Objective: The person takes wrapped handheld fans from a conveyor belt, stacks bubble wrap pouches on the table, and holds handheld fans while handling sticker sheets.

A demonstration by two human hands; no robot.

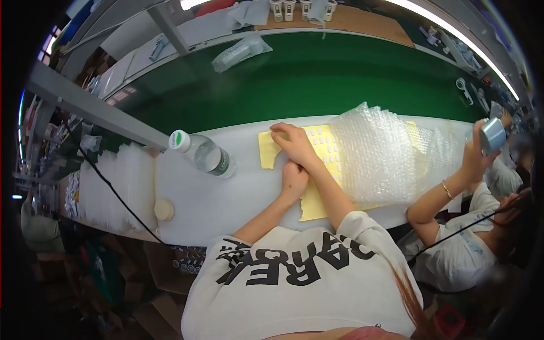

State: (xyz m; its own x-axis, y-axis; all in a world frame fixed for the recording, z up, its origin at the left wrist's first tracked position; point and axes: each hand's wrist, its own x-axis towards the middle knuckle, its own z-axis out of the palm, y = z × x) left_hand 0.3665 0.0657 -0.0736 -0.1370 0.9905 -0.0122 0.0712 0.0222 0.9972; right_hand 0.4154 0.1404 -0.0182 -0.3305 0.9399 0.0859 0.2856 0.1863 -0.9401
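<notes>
My right hand (297, 146) lies over a yellow sheet (267, 148) that carries rows of small white labels (331, 150). Its fingers are loosely bent and apart, with nothing visible in them. Just below, my left hand (294, 181) is tucked against the right wrist, and its fingers are hidden there. Clear bubble wrap (377, 158) in a stack of sheets covers the right part of the yellow sheet. To the left of my hands, a clear plastic bottle (212, 157) with a white and green cap lies tilted in view on the white table surface (243, 198).
A co-worker (453, 249) on the right holds up a blue-grey cylinder (493, 136). White foam sheets (122, 187) stand at left near a round beige roll (164, 209). Behind the table runs a green belt (306, 79) bearing a wrapped plastic packet (242, 52). A metal post (102, 107) rises at left.
</notes>
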